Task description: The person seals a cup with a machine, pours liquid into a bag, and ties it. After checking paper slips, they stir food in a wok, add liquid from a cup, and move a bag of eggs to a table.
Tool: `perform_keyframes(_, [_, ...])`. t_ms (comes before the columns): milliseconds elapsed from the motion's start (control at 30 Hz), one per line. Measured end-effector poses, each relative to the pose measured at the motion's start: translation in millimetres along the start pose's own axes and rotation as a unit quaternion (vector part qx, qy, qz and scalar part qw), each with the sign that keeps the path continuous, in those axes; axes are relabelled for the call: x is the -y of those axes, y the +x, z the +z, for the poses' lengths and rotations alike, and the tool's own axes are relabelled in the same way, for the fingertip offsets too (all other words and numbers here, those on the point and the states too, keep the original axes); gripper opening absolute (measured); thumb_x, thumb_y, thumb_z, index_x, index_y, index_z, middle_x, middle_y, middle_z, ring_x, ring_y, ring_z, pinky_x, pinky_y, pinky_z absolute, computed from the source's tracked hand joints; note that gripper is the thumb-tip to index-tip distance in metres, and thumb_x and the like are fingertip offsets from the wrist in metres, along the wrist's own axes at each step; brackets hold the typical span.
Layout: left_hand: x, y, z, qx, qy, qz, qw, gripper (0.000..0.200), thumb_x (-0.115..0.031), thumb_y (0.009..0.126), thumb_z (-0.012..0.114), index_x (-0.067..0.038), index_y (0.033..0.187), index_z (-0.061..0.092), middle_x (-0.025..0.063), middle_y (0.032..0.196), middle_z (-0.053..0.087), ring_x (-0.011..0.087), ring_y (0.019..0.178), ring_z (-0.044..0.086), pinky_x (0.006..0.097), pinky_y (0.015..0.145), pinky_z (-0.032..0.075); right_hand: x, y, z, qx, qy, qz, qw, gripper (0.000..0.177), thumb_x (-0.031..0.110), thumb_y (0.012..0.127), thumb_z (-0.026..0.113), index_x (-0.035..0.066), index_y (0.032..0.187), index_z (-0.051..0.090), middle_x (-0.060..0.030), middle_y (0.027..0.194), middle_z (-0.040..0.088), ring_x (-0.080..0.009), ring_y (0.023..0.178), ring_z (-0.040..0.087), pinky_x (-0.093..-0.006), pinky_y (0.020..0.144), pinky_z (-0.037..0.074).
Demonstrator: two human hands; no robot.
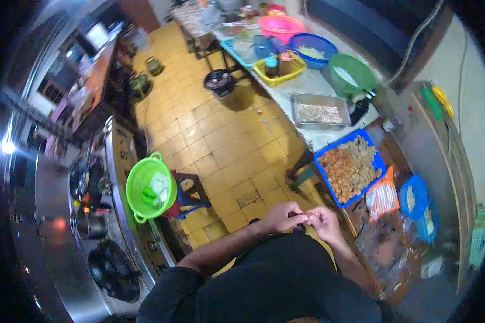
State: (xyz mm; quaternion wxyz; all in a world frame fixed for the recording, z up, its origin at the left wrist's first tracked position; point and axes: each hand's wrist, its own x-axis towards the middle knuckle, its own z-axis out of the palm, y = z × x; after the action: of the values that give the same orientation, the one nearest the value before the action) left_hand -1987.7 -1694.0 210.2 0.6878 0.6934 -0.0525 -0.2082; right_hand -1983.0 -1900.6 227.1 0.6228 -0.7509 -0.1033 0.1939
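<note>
Bare left hand [282,216] and right hand [324,222] meet at the fingertips, both pinched on one small dark bit [298,215] (too small to name). Beyond: one blue basket [324,177], one metal tray [320,97] on the desk [307,86], green bowl [364,72], blue bowl [319,62], pink bowl [285,24].

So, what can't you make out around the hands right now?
1. The small dark item pinched between left hand and right hand: head view, too small, fingers cover it.
2. The pots at lower left: head view, dark and warped near the edge.
3. The food in the blue tray: head view, too blurred to identify.
</note>
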Motion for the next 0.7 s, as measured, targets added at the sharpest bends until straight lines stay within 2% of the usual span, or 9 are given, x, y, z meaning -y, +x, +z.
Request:
perform_keyframes(67, [-6,-5,-1,0.053,0.138,0.063,0.987,0.024,-0.030,0.089,0.069,-0.007,0.092,0.065,0.0033,0.081,0.064,0.0110,0.076,0.060,0.0271,0.061,0.047,10,-2,-4,0.034,0.002,0.013,0.999,0.009,0.008,0.091,0.061,0.002,0.098,0.060,-0.0019,0.075,0.061,-0.0083,0.066,0.057,-0.0230,0.062,0.047])
perform_keyframes(100, [-12,-19,4,0.024,-0.026,0.069,0.997,0.027,-0.034,0.087,0.071,-0.007,0.090,0.067,0.0025,0.080,0.063,0.0111,0.075,0.059,0.0283,0.062,0.047,-12,0,-12,0.063,0.021,-0.037,0.997,0.010,0.009,0.092,0.061,0.001,0.097,0.060,-0.0025,0.075,0.063,-0.0079,0.065,0.057,-0.0226,0.061,0.047])
perform_keyframes(133, [-3,-21,6,-0.036,0.093,0.077,0.992,0.031,-0.035,0.085,0.073,-0.005,0.089,0.066,0.0018,0.079,0.063,0.0111,0.072,0.058,0.0283,0.062,0.047,-15,4,-20,0.072,-0.010,-0.036,0.997,0.009,0.009,0.092,0.060,0.000,0.094,0.061,-0.0029,0.076,0.064,-0.0077,0.064,0.057,-0.0222,0.061,0.046])
perform_keyframes(200, [-16,-34,21,-0.076,-0.034,-0.021,0.996,0.032,-0.036,0.083,0.074,-0.005,0.085,0.065,0.0057,0.073,0.061,0.0124,0.068,0.059,0.0314,0.058,0.046,-28,17,-29,0.100,0.057,-0.004,0.993,0.010,0.010,0.092,0.060,0.000,0.089,0.061,-0.0039,0.074,0.064,-0.0085,0.062,0.056,-0.0238,0.058,0.046])
perform_keyframes(300, [10,-41,32,-0.171,0.032,0.038,0.984,0.029,-0.033,0.084,0.074,-0.005,0.087,0.065,0.0056,0.073,0.063,0.0123,0.069,0.060,0.0311,0.060,0.048,-9,40,-18,0.140,-0.175,-0.146,0.964,0.007,0.006,0.089,0.059,0.000,0.083,0.060,-0.0078,0.070,0.063,-0.0137,0.061,0.060,-0.0284,0.057,0.049])
perform_keyframes(400, [15,-61,40,-0.309,0.056,0.026,0.949,0.028,-0.031,0.083,0.074,-0.005,0.088,0.066,0.0061,0.074,0.065,0.0120,0.070,0.061,0.0299,0.062,0.050,-19,62,3,0.209,-0.149,-0.107,0.961,0.004,0.001,0.083,0.057,0.003,0.084,0.060,-0.0132,0.073,0.063,-0.0213,0.068,0.065,-0.0306,0.063,0.049])
perform_keyframes(467, [32,-68,37,-0.351,0.039,0.004,0.935,0.025,-0.026,0.085,0.074,-0.003,0.086,0.066,0.0041,0.072,0.065,0.0077,0.065,0.056,0.0257,0.057,0.046,15,67,28,0.241,-0.174,-0.204,0.933,0.003,-0.002,0.082,0.057,0.001,0.081,0.057,-0.0089,0.070,0.056,-0.0140,0.067,0.056,-0.0298,0.058,0.044])
perform_keyframes(600, [-1,-91,1,-0.402,0.002,-0.085,0.912,0.026,-0.024,0.085,0.073,-0.001,0.091,0.064,0.0056,0.075,0.066,0.0083,0.069,0.059,0.0264,0.061,0.049,22,90,73,0.207,-0.232,-0.285,0.907,0.004,-0.001,0.081,0.057,0.002,0.081,0.054,-0.0120,0.066,0.055,-0.0228,0.061,0.057,-0.0341,0.056,0.043])
perform_keyframes(700, [12,-97,-40,-0.438,-0.006,0.013,0.899,0.025,-0.021,0.087,0.072,0.000,0.095,0.061,0.0061,0.083,0.066,0.0088,0.073,0.059,0.0254,0.066,0.051,28,113,108,0.204,-0.252,-0.281,0.903,0.007,0.002,0.080,0.056,0.004,0.086,0.058,-0.0154,0.072,0.058,-0.0317,0.066,0.059,-0.0395,0.060,0.046])
